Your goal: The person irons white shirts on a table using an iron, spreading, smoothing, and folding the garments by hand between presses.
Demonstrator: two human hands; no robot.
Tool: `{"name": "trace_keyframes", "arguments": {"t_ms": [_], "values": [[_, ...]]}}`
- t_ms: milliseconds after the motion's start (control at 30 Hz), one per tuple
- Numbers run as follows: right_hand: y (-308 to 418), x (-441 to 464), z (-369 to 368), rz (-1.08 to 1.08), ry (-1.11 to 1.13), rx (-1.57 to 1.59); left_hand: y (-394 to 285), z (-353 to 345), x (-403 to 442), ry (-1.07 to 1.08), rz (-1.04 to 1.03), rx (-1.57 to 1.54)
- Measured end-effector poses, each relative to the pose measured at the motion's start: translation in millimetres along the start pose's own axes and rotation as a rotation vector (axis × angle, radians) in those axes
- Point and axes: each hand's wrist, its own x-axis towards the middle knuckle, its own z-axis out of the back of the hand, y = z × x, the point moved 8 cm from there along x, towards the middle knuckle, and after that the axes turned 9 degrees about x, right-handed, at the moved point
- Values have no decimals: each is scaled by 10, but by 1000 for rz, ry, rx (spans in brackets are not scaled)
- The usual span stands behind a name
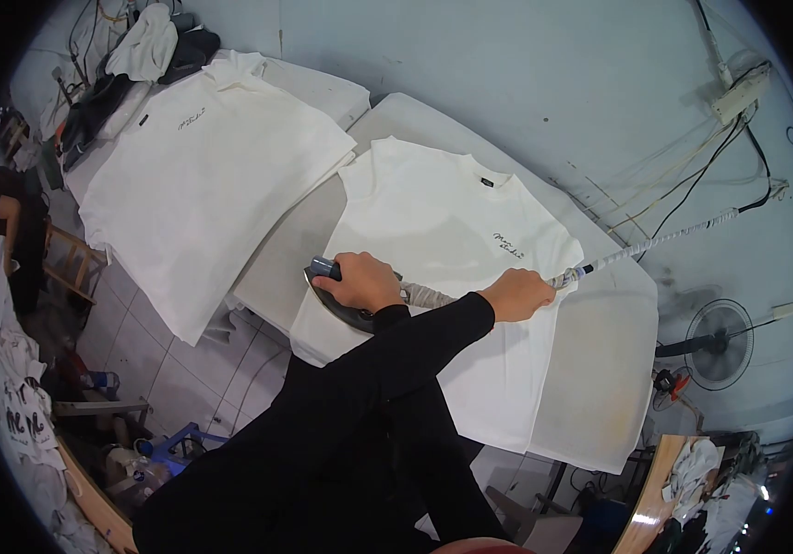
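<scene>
My forearms cross, the left one passing over the right. My right hand [369, 282] is closed round the handle of a dark clothes iron [346, 314], which rests on a white T-shirt [424, 222] near its left edge. The shirt lies flat, with a dark neck label and small black script on the chest. My left hand [518, 295] is closed round the wrapped iron cord [429, 295], over the shirt's right side. The cord runs from the iron past my left hand towards the wall at the right.
Another white T-shirt [203, 185] is spread at the left of the pale padded ironing table [600, 369]. A pile of clothes [147, 46] is behind it. A wall fan [720, 343] is at the right. A person's arm [11, 222] shows at far left, near a wooden stool [72, 258].
</scene>
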Motion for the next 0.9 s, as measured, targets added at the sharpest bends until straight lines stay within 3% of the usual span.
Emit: {"name": "trace_keyframes", "arguments": {"t_ms": [900], "values": [[-2, -6, 11, -21, 13, 13, -14, 27, -10, -18, 13, -24]]}}
